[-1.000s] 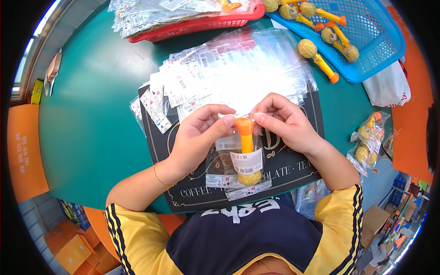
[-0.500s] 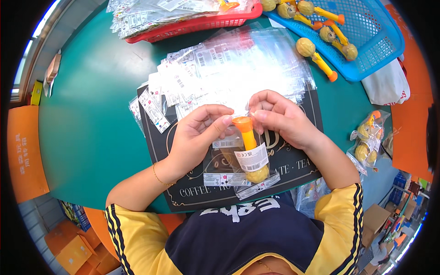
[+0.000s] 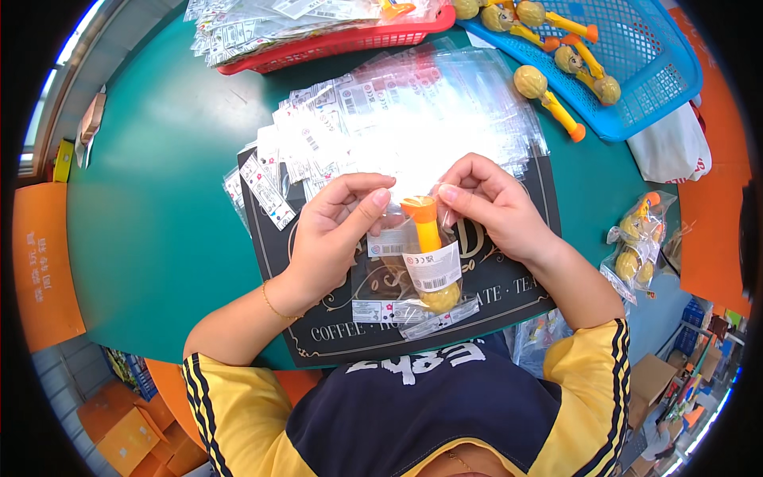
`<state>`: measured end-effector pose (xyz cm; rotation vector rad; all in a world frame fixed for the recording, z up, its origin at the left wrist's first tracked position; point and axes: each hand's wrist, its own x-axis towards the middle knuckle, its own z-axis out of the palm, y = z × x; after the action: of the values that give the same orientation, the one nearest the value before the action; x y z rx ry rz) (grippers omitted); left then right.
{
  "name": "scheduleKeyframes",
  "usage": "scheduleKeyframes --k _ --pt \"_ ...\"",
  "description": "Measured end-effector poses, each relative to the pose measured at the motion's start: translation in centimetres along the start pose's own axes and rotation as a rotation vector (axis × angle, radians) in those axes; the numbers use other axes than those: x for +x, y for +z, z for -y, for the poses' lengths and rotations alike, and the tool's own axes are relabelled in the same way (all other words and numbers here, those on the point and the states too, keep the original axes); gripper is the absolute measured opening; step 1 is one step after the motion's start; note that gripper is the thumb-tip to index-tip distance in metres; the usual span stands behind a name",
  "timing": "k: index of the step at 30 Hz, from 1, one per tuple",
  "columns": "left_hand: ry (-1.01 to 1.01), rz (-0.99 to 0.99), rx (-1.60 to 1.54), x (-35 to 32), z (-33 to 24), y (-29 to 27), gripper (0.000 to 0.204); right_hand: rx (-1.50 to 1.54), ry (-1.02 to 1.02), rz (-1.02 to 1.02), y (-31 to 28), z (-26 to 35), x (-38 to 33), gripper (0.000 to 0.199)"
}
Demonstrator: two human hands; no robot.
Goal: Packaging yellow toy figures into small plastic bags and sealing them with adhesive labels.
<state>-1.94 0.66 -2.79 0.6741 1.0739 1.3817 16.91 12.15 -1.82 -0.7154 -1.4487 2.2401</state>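
Observation:
A clear plastic bag (image 3: 391, 274) is between my hands above a black printed mat (image 3: 278, 274). In it is a yellow stick toy (image 3: 429, 234) with an orange flared end up and a yellow round head (image 3: 442, 299) down; a white label (image 3: 431, 269) covers its middle. My left hand (image 3: 342, 219) pinches the bag's upper left edge between thumb and index finger. At the upper right edge, my right hand (image 3: 493, 207) pinches the film the same way. Another flat bag with a printed strip (image 3: 377, 311) seems to lie beneath on the mat.
Beyond my hands a stack of empty clear bags (image 3: 334, 135) overlaps the mat. A red basket (image 3: 350, 44) of bags stands at the back; a blue basket (image 3: 636, 48) of similar toys is at the back right. A loose toy (image 3: 550, 103) and bagged toys (image 3: 636, 246) lie to the right.
The toy's orange end has tilted and shifted slightly left and up. The bag has moved a little left, and my left fingertips sit slightly higher and farther left. Both hands keep pinching.

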Motion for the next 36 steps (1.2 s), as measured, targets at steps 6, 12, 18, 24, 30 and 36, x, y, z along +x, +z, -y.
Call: scheduleKeyframes --k 6,12,18,24,30,36 --pt "-0.038 0.078 0.176 0.1 -0.9 0.1 0.026 0.018 0.085 0.088 -0.7 0.6 -0.1 0.019" --pt "-0.038 0.064 0.140 0.2 -0.9 0.0 0.025 -0.076 0.192 0.051 -0.1 1.3 0.1 0.022" --pt "-0.021 0.040 0.130 0.2 -0.6 -0.2 0.026 -0.067 0.105 -0.017 -0.5 0.3 0.0 0.014" --pt "-0.008 -0.007 0.113 0.2 -0.8 0.2 0.025 -0.023 0.100 0.042 -0.5 0.7 0.0 0.009" --pt "-0.026 0.030 0.132 0.2 -1.0 0.2 0.026 0.007 0.164 0.047 -0.7 1.0 0.1 0.018" --pt "-0.021 0.038 0.136 0.2 -0.9 0.3 0.022 0.024 0.213 0.023 -0.4 0.8 0.2 0.022"
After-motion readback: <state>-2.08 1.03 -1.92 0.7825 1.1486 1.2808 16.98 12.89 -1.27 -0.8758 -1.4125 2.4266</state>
